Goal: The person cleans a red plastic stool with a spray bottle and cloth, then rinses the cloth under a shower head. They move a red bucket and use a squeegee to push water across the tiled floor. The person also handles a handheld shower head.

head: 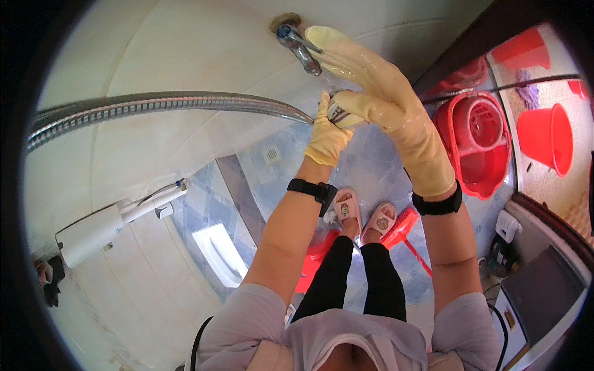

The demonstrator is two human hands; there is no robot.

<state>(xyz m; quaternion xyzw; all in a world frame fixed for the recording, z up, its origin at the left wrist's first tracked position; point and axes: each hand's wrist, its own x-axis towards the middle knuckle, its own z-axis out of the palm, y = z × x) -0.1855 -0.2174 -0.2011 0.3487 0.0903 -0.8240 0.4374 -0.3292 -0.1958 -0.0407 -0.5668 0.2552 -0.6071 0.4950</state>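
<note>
My left hand (327, 137), in a yellow rubber glove, grips a small white object (342, 115) with dark markings. Its kind is unclear because both gloves partly cover it. My right hand (378, 92), in a longer, wet rubber glove, stretches its fingers up beside the lever of a metal wall tap (299, 50). The fingertips overlap the lever in view; whether they press it cannot be told. Its thumb lies over the white object's edge. Water runs from the spout just above my left hand.
Corrugated metal hoses (171, 101) cross at left. A red mop bucket with wringer (506, 153) stands by the doorway at right, another red bucket (540, 137) beyond it. On the blue tiled floor (371, 157) lie a red broom (403, 228) and a drain grate (272, 153); a squat toilet (204, 236) is left.
</note>
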